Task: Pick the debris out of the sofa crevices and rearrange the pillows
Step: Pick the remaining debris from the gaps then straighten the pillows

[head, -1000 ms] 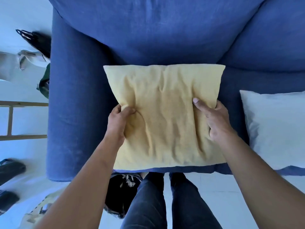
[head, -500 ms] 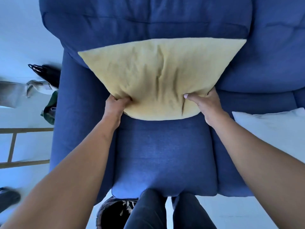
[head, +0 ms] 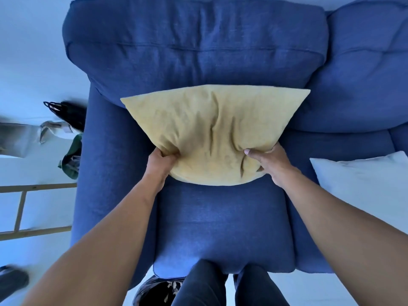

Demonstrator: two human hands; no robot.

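A yellow pillow (head: 209, 131) leans against the back cushion of the blue sofa (head: 198, 45), its lower edge on the seat cushion (head: 223, 226). My left hand (head: 160, 162) grips the pillow's lower left corner, thumb on the front. My right hand (head: 268, 161) grips the lower right corner, with the thumb pressed into the fabric. A white pillow (head: 362, 180) lies on the seat to the right, partly cut off by the frame edge. No debris shows.
The sofa's left armrest (head: 110, 173) runs beside my left arm. Bags and dark items (head: 66, 120) lie on the floor left of the sofa, near a wooden frame (head: 24, 208). A dark bag (head: 159, 292) sits by my legs (head: 220, 288).
Both hands lifted the yellow pillow off the seat, swung it upright against the back cushion, and then lowered it slightly. The seat cushion is now uncovered.
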